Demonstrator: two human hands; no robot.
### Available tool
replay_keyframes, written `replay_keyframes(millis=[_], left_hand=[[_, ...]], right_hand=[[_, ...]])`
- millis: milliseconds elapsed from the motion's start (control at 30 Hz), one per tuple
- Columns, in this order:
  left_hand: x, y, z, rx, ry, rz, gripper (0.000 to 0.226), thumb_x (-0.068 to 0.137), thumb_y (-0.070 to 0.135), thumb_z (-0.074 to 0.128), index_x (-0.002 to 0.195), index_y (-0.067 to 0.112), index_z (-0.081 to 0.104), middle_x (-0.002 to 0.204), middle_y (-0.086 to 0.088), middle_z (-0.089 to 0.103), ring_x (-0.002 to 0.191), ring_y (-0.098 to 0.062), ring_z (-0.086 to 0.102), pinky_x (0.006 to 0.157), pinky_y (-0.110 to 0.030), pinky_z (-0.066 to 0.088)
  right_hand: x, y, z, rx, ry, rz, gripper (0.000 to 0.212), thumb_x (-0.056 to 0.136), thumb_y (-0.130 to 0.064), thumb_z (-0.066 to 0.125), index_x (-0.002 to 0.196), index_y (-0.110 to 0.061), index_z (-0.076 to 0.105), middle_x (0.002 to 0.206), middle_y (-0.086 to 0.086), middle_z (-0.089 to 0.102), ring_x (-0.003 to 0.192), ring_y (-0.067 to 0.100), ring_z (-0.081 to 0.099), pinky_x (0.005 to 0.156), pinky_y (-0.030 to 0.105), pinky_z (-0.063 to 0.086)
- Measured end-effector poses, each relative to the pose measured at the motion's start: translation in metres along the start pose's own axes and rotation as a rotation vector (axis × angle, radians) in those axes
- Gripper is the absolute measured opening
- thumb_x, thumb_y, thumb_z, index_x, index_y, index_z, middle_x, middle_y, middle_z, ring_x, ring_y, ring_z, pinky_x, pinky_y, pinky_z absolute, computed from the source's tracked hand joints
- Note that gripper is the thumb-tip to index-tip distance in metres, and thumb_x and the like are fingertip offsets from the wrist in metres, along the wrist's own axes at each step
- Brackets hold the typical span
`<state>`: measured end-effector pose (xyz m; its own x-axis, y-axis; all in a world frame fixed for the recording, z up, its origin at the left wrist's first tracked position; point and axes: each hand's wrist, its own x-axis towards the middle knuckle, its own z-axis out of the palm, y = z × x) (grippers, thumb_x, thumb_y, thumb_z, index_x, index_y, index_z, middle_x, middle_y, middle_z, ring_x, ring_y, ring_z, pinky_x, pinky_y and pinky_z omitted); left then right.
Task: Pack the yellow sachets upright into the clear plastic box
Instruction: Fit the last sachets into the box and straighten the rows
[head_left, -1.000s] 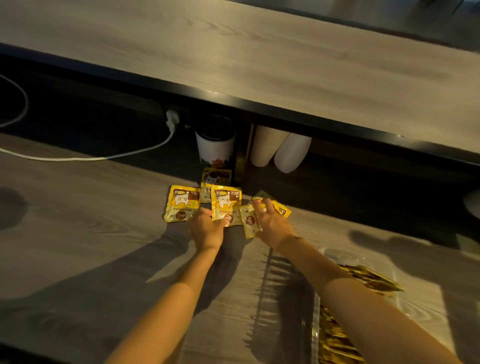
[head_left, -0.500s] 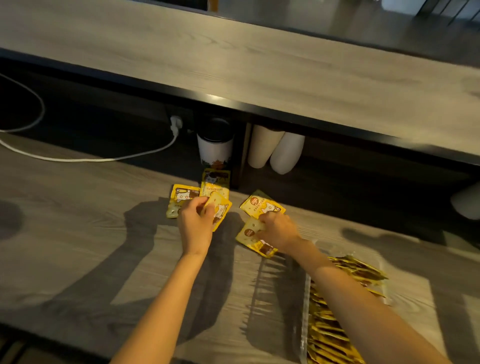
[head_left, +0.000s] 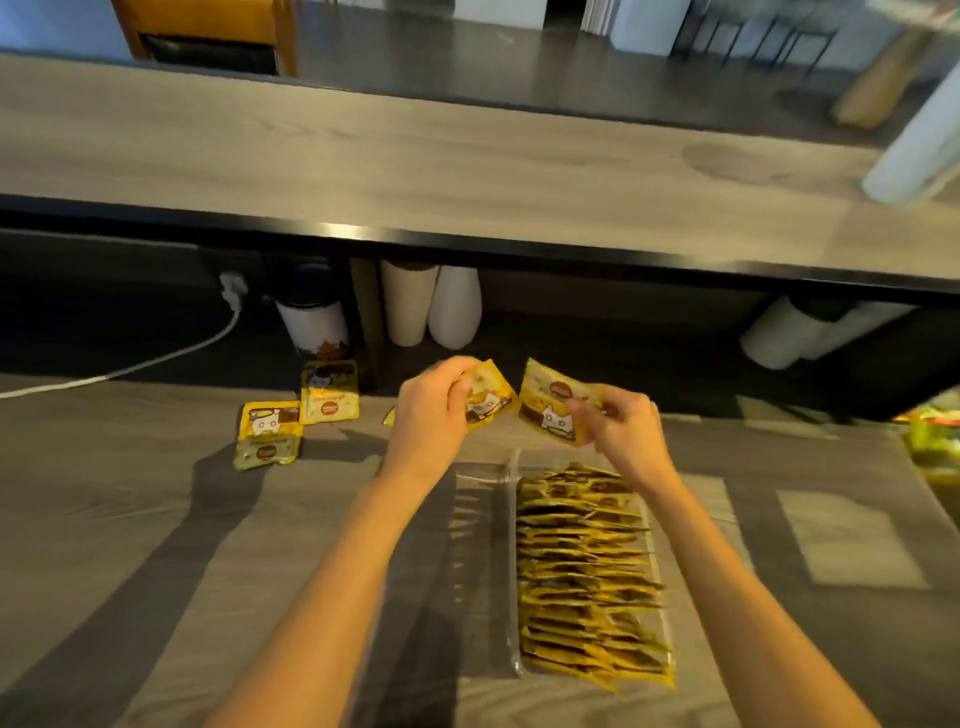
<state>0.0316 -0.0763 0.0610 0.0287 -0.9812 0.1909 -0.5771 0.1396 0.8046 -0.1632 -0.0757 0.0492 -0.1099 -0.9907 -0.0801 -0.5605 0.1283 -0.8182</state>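
No wording legible. Print on yellow sachets (head_left: 330, 393) too blurred to read; only a round brown badge (head_left: 331, 409) and cartoon cat face (head_left: 554, 419) made out.

Dim warm indoor light, long hard arm shadows across the grey wood-grain bench (head_left: 130, 545), small glare on the black shelf edge (head_left: 332, 232), right hand (head_left: 623, 436) smeared by motion, wide-angle bowing at edges.

Grey wood-grain counter (head_left: 130, 545), clear plastic box (head_left: 511, 571) on it, near sachet (head_left: 267, 434) and far sachet (head_left: 330, 392) flat further left
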Motion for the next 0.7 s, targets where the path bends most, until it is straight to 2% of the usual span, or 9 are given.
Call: replay_keyframes(millis=[67, 133, 200, 333, 400, 467, 700], left_hand=[[0.001, 0.013, 0.014, -0.014, -0.035, 0.051, 0.028, 0.094, 0.005, 0.046, 0.115, 0.008, 0.065, 0.109, -0.007, 0.067, 0.094, -0.006, 0.054, 0.075, -0.003, 0.037], [0.0, 0.023, 0.027, -0.024, -0.091, 0.089, 0.028, 0.094, 0.005, 0.047, 0.114, 0.008, 0.065, 0.11, -0.005, 0.068, 0.095, -0.004, 0.053, 0.073, 0.007, 0.031], [-0.002, 0.03, 0.04, -0.047, -0.153, 0.104, 0.028, 0.094, 0.005, 0.046, 0.115, 0.008, 0.065, 0.112, -0.006, 0.068, 0.099, -0.007, 0.057, 0.074, 0.008, 0.032], [-0.007, 0.033, 0.062, -0.039, -0.286, 0.073, 0.03, 0.096, 0.006, 0.044, 0.12, 0.009, 0.062, 0.119, -0.006, 0.065, 0.111, -0.013, 0.057, 0.084, -0.003, 0.034], [-0.008, 0.027, 0.07, -0.008, -0.325, 0.044, 0.031, 0.096, 0.008, 0.043, 0.121, 0.012, 0.062, 0.121, -0.005, 0.064, 0.117, -0.018, 0.055, 0.094, -0.016, 0.039], [-0.007, 0.021, 0.078, 0.022, -0.363, 0.0, 0.031, 0.097, 0.01, 0.043, 0.121, 0.014, 0.062, 0.122, -0.006, 0.063, 0.119, -0.02, 0.053, 0.098, -0.029, 0.042], [-0.008, 0.0, 0.098, 0.121, -0.535, -0.104, 0.031, 0.096, 0.016, 0.045, 0.122, 0.019, 0.062, 0.126, -0.006, 0.061, 0.121, -0.022, 0.051, 0.101, -0.037, 0.043]], right_hand=[[-0.003, 0.01, -0.017, 0.128, 0.062, 0.08, 0.01, 0.088, -0.02, 0.061, 0.095, -0.018, 0.069, 0.073, 0.003, 0.067, 0.059, 0.007, 0.057, 0.057, 0.022, 0.042], [-0.005, 0.019, -0.03, 0.242, 0.098, 0.17, 0.008, 0.087, -0.016, 0.062, 0.09, -0.019, 0.069, 0.078, 0.002, 0.068, 0.063, 0.008, 0.059, 0.059, 0.022, 0.044], [-0.009, 0.027, -0.039, 0.318, 0.103, 0.236, 0.01, 0.087, -0.013, 0.062, 0.083, -0.02, 0.068, 0.082, 0.003, 0.069, 0.067, 0.009, 0.06, 0.061, 0.023, 0.045], [-0.016, 0.04, -0.046, 0.409, 0.136, 0.304, 0.015, 0.086, -0.008, 0.06, 0.075, -0.016, 0.065, 0.074, 0.002, 0.066, 0.063, 0.01, 0.058, 0.055, 0.018, 0.042], [-0.017, 0.045, -0.045, 0.442, 0.146, 0.332, 0.013, 0.087, -0.008, 0.06, 0.077, -0.016, 0.065, 0.076, 0.002, 0.066, 0.065, 0.012, 0.058, 0.058, 0.02, 0.043], [-0.018, 0.049, -0.043, 0.453, 0.125, 0.354, 0.009, 0.087, -0.009, 0.059, 0.084, -0.014, 0.066, 0.08, 0.001, 0.066, 0.068, 0.012, 0.059, 0.062, 0.021, 0.045], [-0.011, 0.056, -0.034, 0.423, 0.074, 0.398, 0.011, 0.086, -0.01, 0.06, 0.095, -0.007, 0.065, 0.082, 0.003, 0.067, 0.068, 0.013, 0.061, 0.061, 0.021, 0.046]])
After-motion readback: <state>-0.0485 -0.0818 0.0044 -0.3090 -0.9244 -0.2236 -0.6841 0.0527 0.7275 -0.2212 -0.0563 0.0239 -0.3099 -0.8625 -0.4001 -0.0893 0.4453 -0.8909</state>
